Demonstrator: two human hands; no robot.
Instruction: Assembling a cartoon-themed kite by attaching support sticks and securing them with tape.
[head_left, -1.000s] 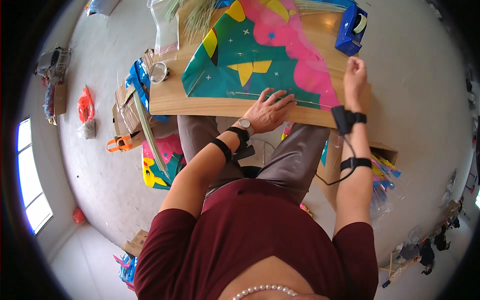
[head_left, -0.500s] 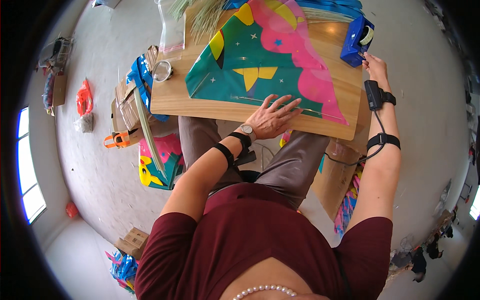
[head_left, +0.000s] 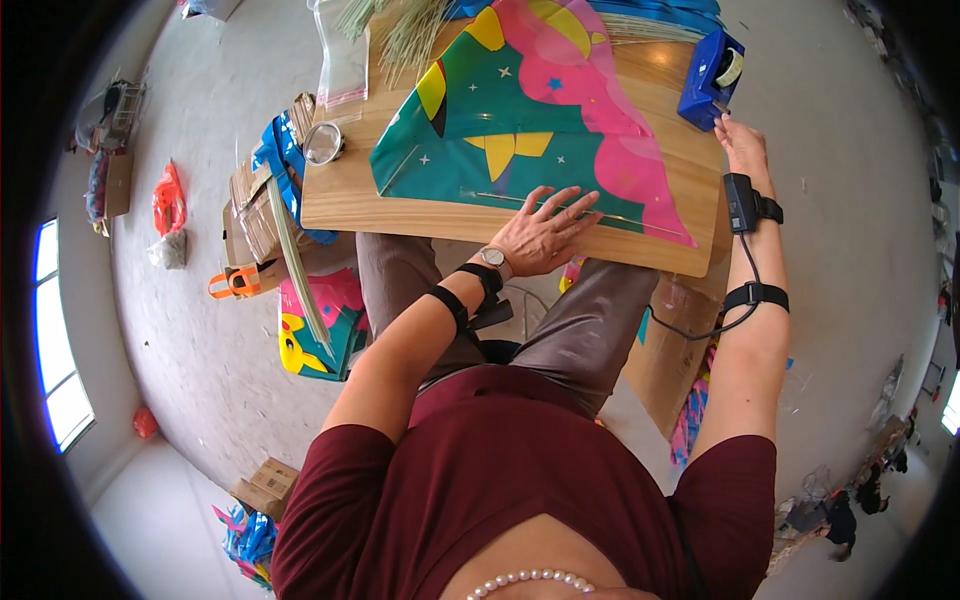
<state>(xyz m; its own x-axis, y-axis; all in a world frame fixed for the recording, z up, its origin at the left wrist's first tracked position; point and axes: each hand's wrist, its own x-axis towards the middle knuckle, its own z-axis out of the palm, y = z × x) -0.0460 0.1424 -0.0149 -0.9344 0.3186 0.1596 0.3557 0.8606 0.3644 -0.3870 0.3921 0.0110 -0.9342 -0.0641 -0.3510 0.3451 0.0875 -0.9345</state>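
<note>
My left hand [head_left: 548,232] lies with fingers spread on the near edge of a green and pink printed plastic sheet [head_left: 540,110], pressing it to the wooden table. A thin rod [head_left: 490,195] runs along that edge, partly under my fingers. At the table's right side stands a blue tape dispenser [head_left: 700,92] with a roll of tape [head_left: 731,68] in it. Just in front of its cutting end, my right hand [head_left: 742,145] is closed in a pinch on the tape's end, which is hard to see.
Bundles of pale thin sticks [head_left: 405,35] and a clear plastic bag [head_left: 340,50] lie at the table's far left. A round glass container [head_left: 323,143] stands at the left edge. Blue strips [head_left: 665,15] lie at the back. A cardboard box [head_left: 665,350] is below right.
My right hand has drawn back slightly toward me from the dispenser's cutting end, still pinched. My left hand stays on the sheet.
</note>
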